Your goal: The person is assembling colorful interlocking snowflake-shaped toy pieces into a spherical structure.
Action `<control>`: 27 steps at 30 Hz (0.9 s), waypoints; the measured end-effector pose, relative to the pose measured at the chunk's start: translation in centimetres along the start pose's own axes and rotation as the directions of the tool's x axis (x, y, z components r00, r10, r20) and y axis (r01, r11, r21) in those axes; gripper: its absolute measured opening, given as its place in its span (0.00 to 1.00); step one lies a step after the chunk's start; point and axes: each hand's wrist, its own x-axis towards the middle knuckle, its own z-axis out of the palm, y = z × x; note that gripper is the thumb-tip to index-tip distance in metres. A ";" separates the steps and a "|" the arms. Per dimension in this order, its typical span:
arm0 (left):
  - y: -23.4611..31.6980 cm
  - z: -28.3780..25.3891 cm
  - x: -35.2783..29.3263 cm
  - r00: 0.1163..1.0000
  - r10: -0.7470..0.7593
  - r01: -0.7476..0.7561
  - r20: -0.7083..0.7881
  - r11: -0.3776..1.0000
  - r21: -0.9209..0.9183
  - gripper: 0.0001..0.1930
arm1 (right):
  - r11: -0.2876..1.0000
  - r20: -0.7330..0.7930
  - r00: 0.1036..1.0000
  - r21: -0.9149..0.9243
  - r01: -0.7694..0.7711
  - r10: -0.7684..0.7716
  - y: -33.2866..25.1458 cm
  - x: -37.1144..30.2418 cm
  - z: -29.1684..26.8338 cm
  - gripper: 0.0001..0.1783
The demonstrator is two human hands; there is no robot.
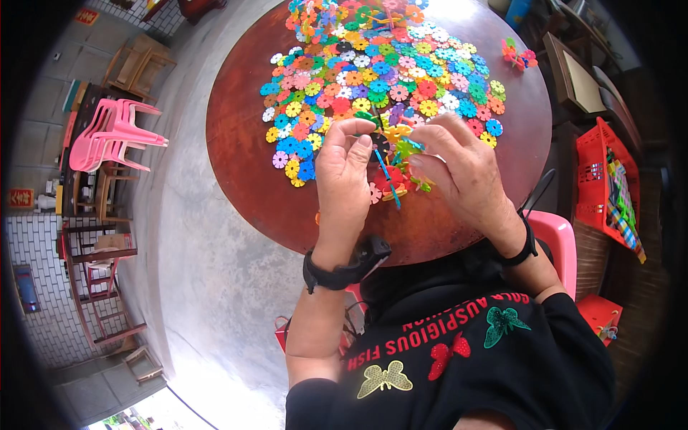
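Note:
My left hand (pixel 345 161) is closed, thumb and index finger pinched at the left side of a small cluster of joined flower-shaped plastic discs (pixel 382 152). My right hand (pixel 459 163) closes on the cluster's right side, its fingertips by yellow and green discs. A blue disc (pixel 388 174) seen edge-on juts toward me, and a red disc (pixel 389 179) shows low down. Fingers hide part of the cluster. Just beyond both hands, many loose flower-shaped discs (pixel 373 79) in mixed colours spread over the round brown table (pixel 244 143).
At the table's far side stands a larger built-up pile of discs (pixel 312 18). A small joined red piece (pixel 517 56) lies near the right rim. To the right is a red basket (pixel 593 175); pink plastic stools (pixel 107 136) stand at the left. A pink chair (pixel 562 247) is beside me.

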 end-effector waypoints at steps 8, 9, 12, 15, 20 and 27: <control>0.1 1.2 -0.6 0.996 -0.061 0.060 0.068 0.998 0.021 0.04 | 0.971 0.204 0.978 -0.238 0.002 0.048 -1.8 -0.1 -0.2 0.21; -0.1 0.9 -0.7 0.993 -0.064 0.061 0.095 0.998 0.027 0.04 | 0.972 0.206 0.978 -0.237 0.006 0.044 -1.8 -0.2 -0.1 0.21; -0.5 0.5 -0.5 0.990 -0.051 0.048 0.134 0.998 0.031 0.03 | 0.969 0.247 0.968 -0.224 0.106 -0.049 -1.7 -0.4 0.4 0.17; -0.5 0.5 -0.5 0.984 -0.100 0.087 0.149 0.992 0.091 0.02 | 0.955 0.257 0.964 -0.266 0.132 -0.062 -2.2 -0.7 0.6 0.11; 1.5 -2.4 0.8 0.949 0.289 -0.212 -0.123 0.879 0.428 0.01 | 0.961 0.316 0.949 -0.265 0.076 0.012 -3.7 -1.6 -0.7 0.10; 3.3 -5.4 1.4 0.961 0.155 -0.136 -0.229 0.986 0.097 0.05 | 0.960 0.221 0.975 -0.273 0.059 0.003 -1.9 -0.3 -1.5 0.09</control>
